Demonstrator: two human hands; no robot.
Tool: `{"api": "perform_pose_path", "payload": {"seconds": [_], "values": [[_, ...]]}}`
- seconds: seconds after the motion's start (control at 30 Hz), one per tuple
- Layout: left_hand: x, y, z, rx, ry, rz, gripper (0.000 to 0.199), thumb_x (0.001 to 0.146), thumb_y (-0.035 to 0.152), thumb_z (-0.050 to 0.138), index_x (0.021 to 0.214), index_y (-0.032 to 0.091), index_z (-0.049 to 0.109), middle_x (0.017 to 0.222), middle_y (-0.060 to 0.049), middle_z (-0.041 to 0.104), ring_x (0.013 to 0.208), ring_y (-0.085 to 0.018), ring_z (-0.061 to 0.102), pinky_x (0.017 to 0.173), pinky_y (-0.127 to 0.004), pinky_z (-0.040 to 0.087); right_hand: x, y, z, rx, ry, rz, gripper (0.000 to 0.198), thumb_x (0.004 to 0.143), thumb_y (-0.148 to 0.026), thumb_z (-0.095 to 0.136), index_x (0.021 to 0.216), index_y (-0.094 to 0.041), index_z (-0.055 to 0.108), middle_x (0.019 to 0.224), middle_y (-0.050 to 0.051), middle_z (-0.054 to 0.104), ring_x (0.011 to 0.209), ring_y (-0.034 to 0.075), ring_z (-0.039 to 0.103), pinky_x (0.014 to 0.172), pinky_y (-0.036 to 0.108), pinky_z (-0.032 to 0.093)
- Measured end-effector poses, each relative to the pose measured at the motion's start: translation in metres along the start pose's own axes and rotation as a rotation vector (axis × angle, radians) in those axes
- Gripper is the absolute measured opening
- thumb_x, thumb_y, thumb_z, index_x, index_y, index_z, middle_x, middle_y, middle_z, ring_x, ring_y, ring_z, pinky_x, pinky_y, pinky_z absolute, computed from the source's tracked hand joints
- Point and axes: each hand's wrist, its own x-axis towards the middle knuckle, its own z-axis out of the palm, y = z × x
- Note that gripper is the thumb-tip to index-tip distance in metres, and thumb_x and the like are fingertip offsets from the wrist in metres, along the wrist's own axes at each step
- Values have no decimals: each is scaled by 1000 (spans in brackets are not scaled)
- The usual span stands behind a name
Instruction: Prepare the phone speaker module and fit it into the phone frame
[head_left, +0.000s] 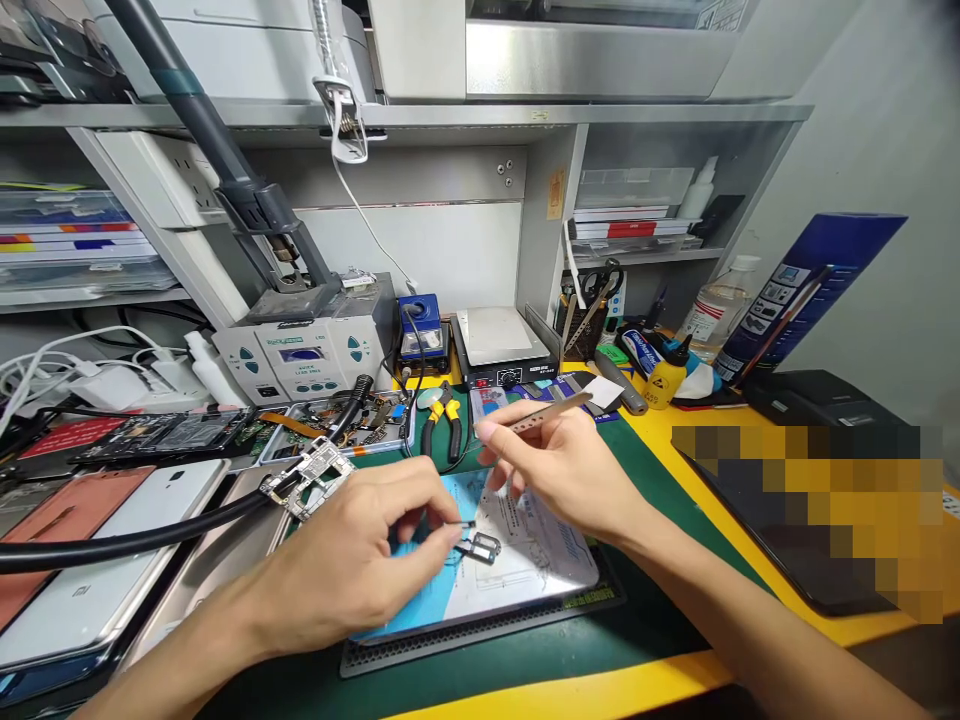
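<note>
My left hand [367,545] pinches a small dark phone part [468,524] between thumb and forefinger. Just below the fingertips is a small black-framed piece [484,547]; whether it joins the pinched part I cannot tell. In my right hand [559,460] are metal tweezers [529,419] with holes along their length, held like a pen above and right of the left hand. Both hands are over a blue and white printed sheet [536,545], which lies on a dark perforated mat [480,632]. Left of my left hand, a bare phone circuit board [311,478] rests by a black hose.
Phones [112,570] lie at the left, crossed by the black hose [187,525]. Behind stand a grey rework station [307,350], yellow-black pliers [441,415] and a hot plate [501,345]. At right are a yellow bottle [667,375] and a dark flat panel [787,530].
</note>
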Motion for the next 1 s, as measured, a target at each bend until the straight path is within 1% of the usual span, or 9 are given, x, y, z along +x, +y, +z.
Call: {"api": "perform_pose_path", "payload": {"seconds": [0.13, 0.23, 0.33, 0.4, 0.57, 0.7, 0.77, 0.9, 1.0], "values": [[-6, -11, -17, -174, 282, -117, 10, 92, 25, 61, 83, 21, 64, 81, 1, 60, 72, -13, 53, 62, -25, 41, -16, -9, -3, -247, -117, -131, 17, 98, -32, 60, 91, -21, 71, 76, 2, 71, 64, 17, 65, 58, 26, 46], [-9, -16, -23, -380, 371, -229, 12, 90, 31, 65, 84, 21, 63, 77, 2, 59, 73, -13, 53, 63, -23, 42, -31, -20, -5, -445, -272, -221, 1, 90, -23, 71, 90, -22, 72, 77, 1, 69, 67, 17, 61, 64, 27, 44], [-9, -16, -19, -490, 305, -284, 16, 90, 34, 66, 83, 20, 63, 66, 5, 56, 58, -9, 48, 52, -19, 39, -42, -25, -5, -708, -366, -284, 14, 88, -14, 71, 98, -23, 67, 91, 3, 69, 83, 21, 64, 73, 29, 48], [-8, -14, -15, -559, 240, -331, 19, 89, 37, 66, 82, 19, 64, 59, 5, 55, 50, -8, 46, 44, -18, 36, -44, -24, -4, -762, -371, -287, 19, 87, -10, 69, 99, -23, 66, 94, 3, 68, 87, 21, 64, 75, 28, 50], [-8, -8, -10, -710, 107, -452, 32, 88, 46, 63, 81, 15, 66, 46, 3, 56, 35, -7, 41, 33, -16, 29, -38, -13, 0, -632, -168, -419, 20, 81, -7, 72, 89, -22, 62, 76, -3, 65, 63, 14, 60, 60, 24, 49], [-8, -4, -9, -789, 7, -523, 32, 87, 44, 63, 79, 13, 67, 42, 2, 58, 27, -5, 39, 29, -14, 27, -33, -7, 5, -541, 21, -545, 17, 91, -14, 68, 98, -23, 56, 88, 2, 68, 76, 16, 66, 71, 27, 54], [-8, -2, -7, -823, -41, -539, 29, 86, 42, 63, 79, 14, 66, 41, 1, 59, 26, -6, 42, 28, -13, 28, -33, -6, 9, -517, 34, -637, 21, 90, -10, 67, 101, -24, 55, 94, 4, 69, 84, 18, 67, 78, 30, 55], [-6, -1, -4, -910, -120, -532, 25, 84, 38, 65, 77, 14, 67, 43, 1, 60, 27, -6, 45, 28, -11, 30, -35, -6, 16, -578, -30, -826, 26, 88, -2, 66, 103, -21, 58, 95, 10, 70, 84, 21, 66, 73, 34, 56], [-7, -2, -5, -991, -160, -517, 24, 84, 36, 66, 77, 13, 68, 45, 0, 61, 29, -6, 46, 29, -11, 33, -36, -7, 16, -590, -55, -864, 27, 87, 0, 65, 104, -20, 59, 95, 12, 70, 84, 22, 66, 72, 35, 56]]}}
